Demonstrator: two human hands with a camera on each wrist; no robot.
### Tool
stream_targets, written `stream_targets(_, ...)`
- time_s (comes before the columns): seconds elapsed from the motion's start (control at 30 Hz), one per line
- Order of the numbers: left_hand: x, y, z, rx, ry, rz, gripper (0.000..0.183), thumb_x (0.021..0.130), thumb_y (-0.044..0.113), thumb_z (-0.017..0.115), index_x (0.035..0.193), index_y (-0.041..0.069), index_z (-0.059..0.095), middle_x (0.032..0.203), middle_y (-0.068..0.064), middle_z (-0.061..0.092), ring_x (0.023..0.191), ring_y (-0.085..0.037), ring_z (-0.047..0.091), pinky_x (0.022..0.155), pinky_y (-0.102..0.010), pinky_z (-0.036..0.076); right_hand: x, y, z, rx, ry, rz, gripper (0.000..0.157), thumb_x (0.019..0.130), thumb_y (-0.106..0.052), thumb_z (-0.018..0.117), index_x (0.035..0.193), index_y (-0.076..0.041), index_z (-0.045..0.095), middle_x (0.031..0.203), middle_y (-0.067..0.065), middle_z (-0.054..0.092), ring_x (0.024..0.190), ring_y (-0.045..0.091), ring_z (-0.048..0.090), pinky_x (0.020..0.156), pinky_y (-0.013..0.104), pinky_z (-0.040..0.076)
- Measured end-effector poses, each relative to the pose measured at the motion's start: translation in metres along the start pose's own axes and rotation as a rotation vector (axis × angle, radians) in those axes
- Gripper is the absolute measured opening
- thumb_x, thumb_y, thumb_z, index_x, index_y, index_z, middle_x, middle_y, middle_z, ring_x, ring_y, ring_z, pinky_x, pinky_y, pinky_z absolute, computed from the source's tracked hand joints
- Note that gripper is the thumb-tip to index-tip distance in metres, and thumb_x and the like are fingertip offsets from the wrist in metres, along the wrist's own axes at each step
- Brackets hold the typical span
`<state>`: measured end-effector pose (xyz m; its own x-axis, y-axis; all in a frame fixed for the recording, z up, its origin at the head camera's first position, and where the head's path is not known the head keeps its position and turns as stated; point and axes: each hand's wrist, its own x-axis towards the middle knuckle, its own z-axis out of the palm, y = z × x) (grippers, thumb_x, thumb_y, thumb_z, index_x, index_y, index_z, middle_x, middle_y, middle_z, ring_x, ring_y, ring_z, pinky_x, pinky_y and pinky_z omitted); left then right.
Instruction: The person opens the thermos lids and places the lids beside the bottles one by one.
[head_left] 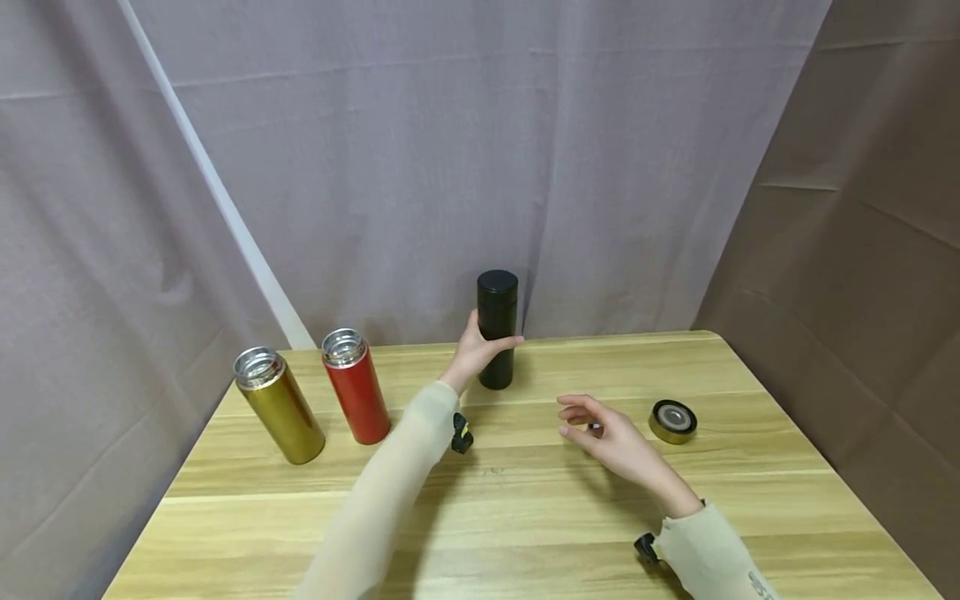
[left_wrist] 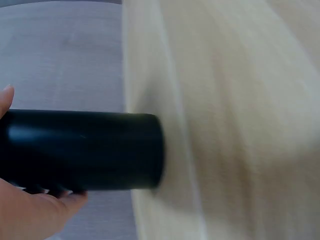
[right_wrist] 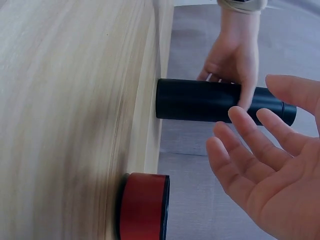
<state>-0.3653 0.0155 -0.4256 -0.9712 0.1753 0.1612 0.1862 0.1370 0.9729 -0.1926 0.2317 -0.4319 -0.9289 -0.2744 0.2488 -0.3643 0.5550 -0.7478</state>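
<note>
A black vacuum flask (head_left: pixel 497 312) with its lid on stands upright toward the back of the table. My left hand (head_left: pixel 480 352) grips it around the middle, thumb across the front; the left wrist view shows the flask's lower body (left_wrist: pixel 95 150) with its base right at the tabletop. Apart from the flask, my right hand (head_left: pixel 611 437) hovers over the table with fingers loosely bent and nothing held. Below that hand, the right wrist view shows a red lid (right_wrist: pixel 143 207) on the table, mostly hidden by the hand in the head view.
To the left stand a gold flask (head_left: pixel 288 417) and a red flask (head_left: pixel 358 396), both without lids, metal mouths showing. A gold lid (head_left: pixel 672 421) lies on the wooden table (head_left: pixel 525 517), inner side up, right of my right hand. Grey curtains (head_left: pixel 420 167) hang behind the back edge.
</note>
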Motion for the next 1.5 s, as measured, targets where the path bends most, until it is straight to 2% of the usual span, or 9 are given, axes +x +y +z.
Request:
stream_targets(0.23, -0.002, -0.008, -0.001, 0.012, 0.000, 0.054, 0.074, 0.069, 0.030, 0.082, 0.128, 0.021, 0.039, 0.118, 0.001, 0.053, 0.108, -0.019, 0.051, 0.094, -0.043, 0.035, -0.004, -0.026, -0.003, 0.037, 0.001, 0.017, 0.040, 0.090, -0.011, 0.061, 0.128, -0.007, 0.051, 0.108, 0.009, 0.063, 0.100, 0.031, 0.058, 0.075, 0.034, 0.045)
stream_targets(0.43, -0.001, -0.013, -0.006, 0.052, -0.013, 0.062, 0.079, 0.066, 0.035, 0.083, 0.130, 0.023, 0.040, 0.118, 0.004, 0.053, 0.108, -0.016, 0.051, 0.093, -0.042, 0.036, -0.008, -0.039, -0.003, 0.043, -0.010, 0.024, 0.038, 0.090, -0.011, 0.061, 0.126, -0.005, 0.052, 0.106, 0.009, 0.064, 0.099, 0.031, 0.059, 0.075, 0.031, 0.045)
stream_targets(0.53, -0.003, -0.014, -0.008, 0.053, -0.026, 0.060, 0.080, 0.066, 0.037, 0.083, 0.132, 0.024, 0.039, 0.118, 0.006, 0.053, 0.108, -0.014, 0.051, 0.093, -0.041, 0.036, -0.007, -0.027, 0.000, 0.046, -0.007, 0.029, 0.038, 0.090, -0.016, 0.061, 0.126, -0.009, 0.053, 0.106, 0.004, 0.064, 0.099, 0.025, 0.059, 0.076, 0.033, 0.045)
stream_targets(0.7, -0.009, -0.012, -0.014, -0.012, -0.035, 0.086, 0.079, 0.066, 0.034, 0.083, 0.131, 0.026, 0.040, 0.120, 0.005, 0.053, 0.109, -0.015, 0.051, 0.093, -0.042, 0.036, -0.003, 0.001, 0.005, 0.035, -0.006, 0.032, 0.040, 0.090, -0.029, 0.061, 0.127, -0.017, 0.053, 0.105, -0.005, 0.064, 0.097, 0.014, 0.059, 0.078, 0.033, 0.045)
stream_targets(0.73, -0.011, -0.012, -0.015, -0.025, -0.038, 0.092, 0.078, 0.067, 0.032, 0.083, 0.131, 0.027, 0.041, 0.120, 0.004, 0.053, 0.109, -0.016, 0.051, 0.094, -0.042, 0.036, -0.003, 0.001, 0.005, 0.033, -0.006, 0.036, 0.040, 0.090, -0.029, 0.061, 0.127, -0.017, 0.053, 0.104, -0.006, 0.064, 0.097, 0.013, 0.059, 0.078, 0.033, 0.045)
stream_targets(0.9, -0.021, -0.010, -0.020, -0.038, -0.064, 0.098, 0.079, 0.068, 0.031, 0.083, 0.134, 0.030, 0.039, 0.123, 0.005, 0.052, 0.111, -0.016, 0.051, 0.094, -0.043, 0.036, -0.004, 0.002, 0.004, 0.033, -0.004, 0.028, 0.036, 0.090, -0.030, 0.061, 0.125, -0.022, 0.054, 0.103, -0.006, 0.065, 0.096, 0.014, 0.059, 0.080, 0.037, 0.046)
stream_targets(1.13, -0.038, -0.005, -0.029, 0.012, -0.112, 0.113, 0.084, 0.067, 0.040, 0.082, 0.136, 0.035, 0.035, 0.127, 0.005, 0.049, 0.113, -0.018, 0.049, 0.093, -0.048, 0.037, -0.004, 0.003, 0.001, 0.014, -0.011, 0.000, 0.034, 0.090, -0.027, 0.061, 0.124, -0.023, 0.055, 0.103, -0.007, 0.064, 0.096, 0.011, 0.060, 0.081, 0.039, 0.046)
stream_targets(1.27, -0.051, 0.002, -0.030, 0.029, -0.124, 0.135, 0.085, 0.065, 0.042, 0.082, 0.136, 0.038, 0.035, 0.125, 0.006, 0.051, 0.112, -0.017, 0.051, 0.092, -0.046, 0.037, -0.004, 0.001, -0.001, 0.003, -0.015, 0.002, 0.034, 0.090, -0.028, 0.061, 0.123, -0.024, 0.055, 0.102, -0.008, 0.064, 0.095, 0.010, 0.060, 0.081, 0.038, 0.046)
stream_targets(1.5, -0.079, 0.020, -0.037, 0.075, -0.141, 0.139, 0.087, 0.065, 0.039, 0.083, 0.137, 0.036, 0.035, 0.123, 0.003, 0.053, 0.109, -0.018, 0.052, 0.091, -0.044, 0.039, -0.005, -0.001, -0.002, 0.012, -0.024, 0.010, 0.034, 0.090, -0.031, 0.060, 0.124, -0.024, 0.055, 0.102, -0.008, 0.064, 0.095, 0.011, 0.059, 0.081, 0.040, 0.046)
